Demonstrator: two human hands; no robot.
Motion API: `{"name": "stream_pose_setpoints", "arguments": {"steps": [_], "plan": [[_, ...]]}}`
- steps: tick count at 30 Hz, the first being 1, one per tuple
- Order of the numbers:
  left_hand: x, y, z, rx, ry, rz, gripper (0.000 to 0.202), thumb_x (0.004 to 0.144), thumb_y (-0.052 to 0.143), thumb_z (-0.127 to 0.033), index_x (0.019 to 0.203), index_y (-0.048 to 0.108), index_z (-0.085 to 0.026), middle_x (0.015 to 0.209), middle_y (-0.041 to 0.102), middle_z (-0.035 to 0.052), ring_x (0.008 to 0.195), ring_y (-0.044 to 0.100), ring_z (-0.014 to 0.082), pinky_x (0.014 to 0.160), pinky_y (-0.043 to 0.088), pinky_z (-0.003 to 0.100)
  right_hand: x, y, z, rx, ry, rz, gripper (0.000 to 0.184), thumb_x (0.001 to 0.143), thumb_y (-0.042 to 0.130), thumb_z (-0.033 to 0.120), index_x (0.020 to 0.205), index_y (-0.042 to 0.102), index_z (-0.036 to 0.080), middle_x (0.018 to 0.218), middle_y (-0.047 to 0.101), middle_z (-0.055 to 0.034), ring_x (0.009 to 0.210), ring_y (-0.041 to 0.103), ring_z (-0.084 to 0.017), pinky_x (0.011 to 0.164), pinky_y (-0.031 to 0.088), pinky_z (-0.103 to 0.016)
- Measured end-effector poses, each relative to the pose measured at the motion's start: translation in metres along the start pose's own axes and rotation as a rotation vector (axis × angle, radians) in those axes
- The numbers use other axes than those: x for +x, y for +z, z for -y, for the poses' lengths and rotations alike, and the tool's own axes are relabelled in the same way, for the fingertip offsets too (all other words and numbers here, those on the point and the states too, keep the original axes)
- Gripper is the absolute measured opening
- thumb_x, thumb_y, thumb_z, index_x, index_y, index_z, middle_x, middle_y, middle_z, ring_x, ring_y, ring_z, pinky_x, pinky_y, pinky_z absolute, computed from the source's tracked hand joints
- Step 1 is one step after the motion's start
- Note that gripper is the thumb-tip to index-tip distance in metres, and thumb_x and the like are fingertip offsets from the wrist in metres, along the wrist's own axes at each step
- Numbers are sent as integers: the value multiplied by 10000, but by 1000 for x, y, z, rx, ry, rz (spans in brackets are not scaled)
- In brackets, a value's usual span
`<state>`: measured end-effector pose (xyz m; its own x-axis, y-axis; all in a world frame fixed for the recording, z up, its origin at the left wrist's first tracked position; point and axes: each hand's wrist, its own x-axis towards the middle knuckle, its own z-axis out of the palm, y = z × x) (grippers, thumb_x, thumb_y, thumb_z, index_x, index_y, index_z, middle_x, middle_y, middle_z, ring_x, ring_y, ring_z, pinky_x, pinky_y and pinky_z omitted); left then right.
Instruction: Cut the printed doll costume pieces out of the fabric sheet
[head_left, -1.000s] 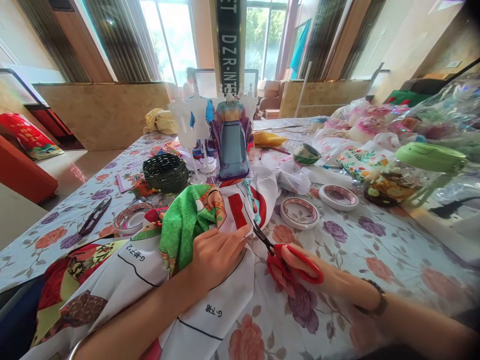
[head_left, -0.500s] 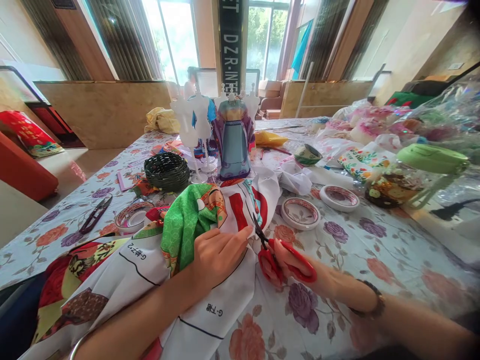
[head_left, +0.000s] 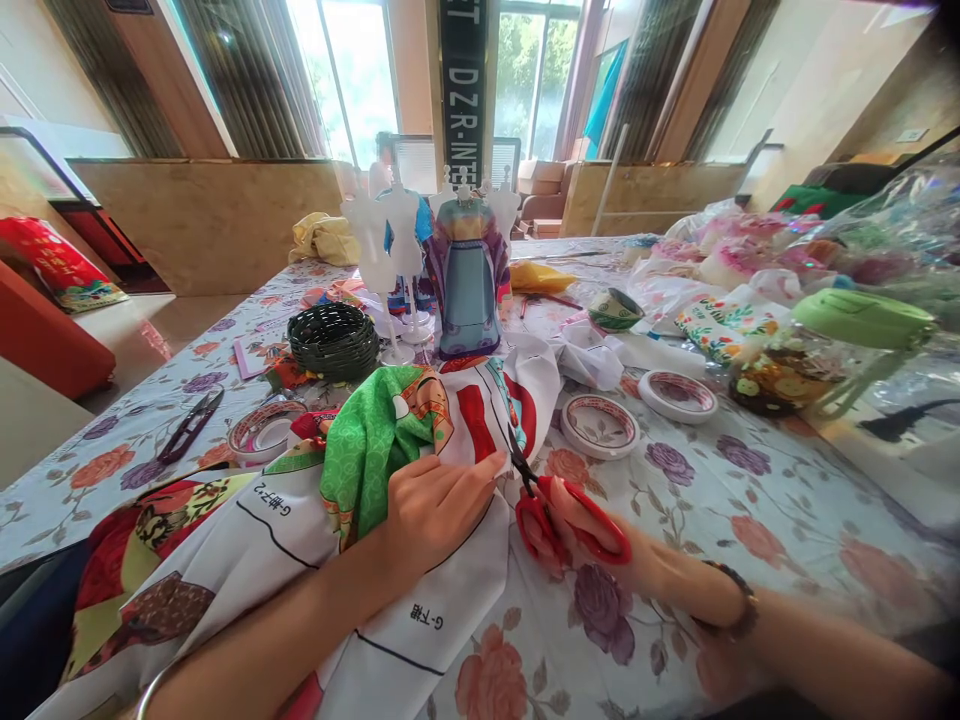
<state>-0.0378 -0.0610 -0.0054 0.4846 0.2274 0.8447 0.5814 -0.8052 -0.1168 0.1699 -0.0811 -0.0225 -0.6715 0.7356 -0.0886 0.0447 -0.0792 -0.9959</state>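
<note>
A printed white cloth [head_left: 420, 610] with black pattern lines, red patches and a green folded part [head_left: 360, 450] lies across the table's near edge. My left hand [head_left: 435, 505] rests closed on it, fingers pressed together and pinning the cloth beside the cut line. My right hand [head_left: 592, 540] grips red-handled scissors [head_left: 555, 510], whose dark blades point up into the cloth's edge near a red patch, just right of my left fingertips.
Tape rolls [head_left: 600, 425] [head_left: 679, 393] [head_left: 259, 435] lie around the cloth. A dark woven basket [head_left: 332, 342], black thread snips [head_left: 189, 425], white mannequin stands [head_left: 390, 250], a dressed doll [head_left: 466, 275] and a green-lidded jar [head_left: 817, 360] stand farther back. Bags pile at right.
My right hand has slid the scissors left and forward into the cloth's edge. My left hand has stayed pressed on the fabric.
</note>
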Motion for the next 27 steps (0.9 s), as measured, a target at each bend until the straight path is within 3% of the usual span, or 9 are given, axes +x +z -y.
{"name": "stream_pose_setpoints", "arguments": {"steps": [6,14,20,27], "plan": [[-1,1,-1,12,-20,2,259,852,548,-81,1102,579,-140,546,594,-81,428,518,65,454,348,232,-1,6,15,17,55,-37,615,834,316,775,639,429,203,584,435,10,498,392,-105,511,280,-271],[0,1,-1,9,-13,-3,220,847,558,-55,1060,593,-98,525,565,-79,432,505,62,463,341,242,-1,7,1,43,-24,-107,587,881,308,717,596,404,214,531,447,5,508,400,-120,507,305,-273],[-3,3,-1,-2,-20,-5,235,849,559,-71,1076,596,-120,532,573,-75,425,491,59,458,335,235,-2,9,8,20,9,-131,654,789,341,814,540,404,213,473,394,14,433,371,-103,458,274,-275],[-1,1,-1,1,-10,-3,252,826,591,-67,1075,601,-103,535,581,-69,425,489,64,459,348,241,-3,12,6,-42,20,-187,688,793,327,806,445,358,214,387,361,21,364,322,-81,416,230,-258]]}}
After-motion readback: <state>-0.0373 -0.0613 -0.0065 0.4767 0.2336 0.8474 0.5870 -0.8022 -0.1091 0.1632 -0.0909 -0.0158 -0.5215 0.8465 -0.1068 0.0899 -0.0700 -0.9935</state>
